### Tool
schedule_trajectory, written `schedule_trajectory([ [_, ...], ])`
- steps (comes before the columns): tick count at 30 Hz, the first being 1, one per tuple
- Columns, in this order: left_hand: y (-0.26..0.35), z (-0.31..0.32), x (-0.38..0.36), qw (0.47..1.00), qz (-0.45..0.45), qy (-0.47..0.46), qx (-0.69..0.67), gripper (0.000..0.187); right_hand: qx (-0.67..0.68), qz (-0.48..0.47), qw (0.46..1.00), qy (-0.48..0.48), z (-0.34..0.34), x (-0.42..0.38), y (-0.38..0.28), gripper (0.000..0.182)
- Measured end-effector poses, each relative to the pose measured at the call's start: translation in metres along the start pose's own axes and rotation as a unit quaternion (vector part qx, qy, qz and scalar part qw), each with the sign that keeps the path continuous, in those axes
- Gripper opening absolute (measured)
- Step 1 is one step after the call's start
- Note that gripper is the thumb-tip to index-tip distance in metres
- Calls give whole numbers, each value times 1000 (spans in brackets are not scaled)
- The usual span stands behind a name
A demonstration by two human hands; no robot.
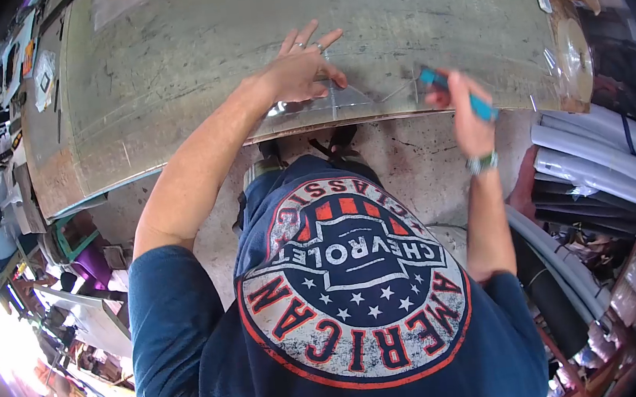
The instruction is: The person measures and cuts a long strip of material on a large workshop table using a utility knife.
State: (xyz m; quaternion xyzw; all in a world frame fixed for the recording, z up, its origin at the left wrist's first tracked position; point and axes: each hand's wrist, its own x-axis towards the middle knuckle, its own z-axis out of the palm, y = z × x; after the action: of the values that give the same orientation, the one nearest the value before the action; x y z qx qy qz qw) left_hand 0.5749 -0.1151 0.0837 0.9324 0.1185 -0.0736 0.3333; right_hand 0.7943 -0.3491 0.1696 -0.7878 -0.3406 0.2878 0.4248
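Observation:
My left hand [304, 68] lies with its fingers spread on the worktable [424, 27], close to the front edge. Under and beside it is a piece of clear plastic sheet [350, 97], whose outline is hard to make out against the worn top. A ring shows on one finger. My right hand [468, 104], a little blurred by motion, is closed around a teal utility knife [484, 110]. It is over the table's front edge, to the right of the sheet. The knife's blade cannot be made out.
At the table's right end lies a roll of clear tape or film [572, 59]. Wrapped rolls of material [597, 152] are stacked below it on the right. Papers and small tools [45, 79] lie at the left end. Shelves with clutter line the left side.

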Motion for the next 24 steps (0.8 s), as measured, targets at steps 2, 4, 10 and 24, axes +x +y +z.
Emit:
schedule_trajectory([
  [2,-4,4,1,1000,4,9,10,39,17,-54,998,-30,31,-48,-11,38],
  [4,-5,7,1,1000,7,9,18,39,-10,-106,994,-38,65,-74,-8,30],
  [10,-4,5,1,1000,8,4,25,40,-55,-151,987,-18,123,-67,5,28],
  [24,-7,8,2,999,10,16,26,40,-80,-208,975,11,143,-40,26,25],
])
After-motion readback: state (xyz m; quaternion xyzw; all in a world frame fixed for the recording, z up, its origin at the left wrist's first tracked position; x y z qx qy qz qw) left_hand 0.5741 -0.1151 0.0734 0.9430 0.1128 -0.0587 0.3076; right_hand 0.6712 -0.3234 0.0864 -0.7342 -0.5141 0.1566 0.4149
